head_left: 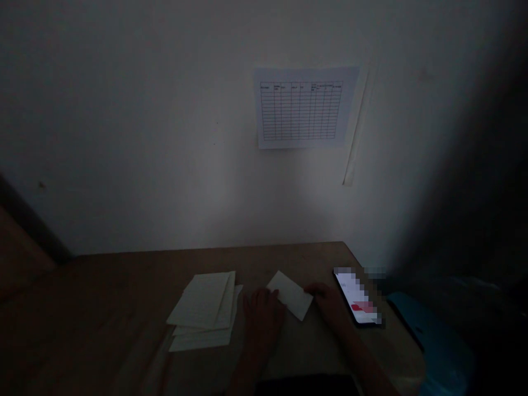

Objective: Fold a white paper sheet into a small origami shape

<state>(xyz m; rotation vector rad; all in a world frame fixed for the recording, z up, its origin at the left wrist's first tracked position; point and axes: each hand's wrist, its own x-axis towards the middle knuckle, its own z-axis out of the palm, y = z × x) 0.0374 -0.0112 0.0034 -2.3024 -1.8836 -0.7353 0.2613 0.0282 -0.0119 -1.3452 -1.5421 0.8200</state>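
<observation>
left hand [262, 316] and right hand [324, 302] touch opposite ends of white paper slip [291, 296]; cannot tell if either pinches. paper stack [201, 311] at 9 o'clock, phone [357, 297] at 3 o'clock.

**Blurred screen, shadowed edges**

The phone's screen [357, 297] is pixelated past reading, and the printed grid chart's [301, 107] headings are too small to make out. The left hand [262, 316] hides one end of the paper slip [291, 294]. The picture's bottom edge cuts off a dark object [307, 385], and a blue item [429, 335] fades into shadow, its shape unclear.
</observation>
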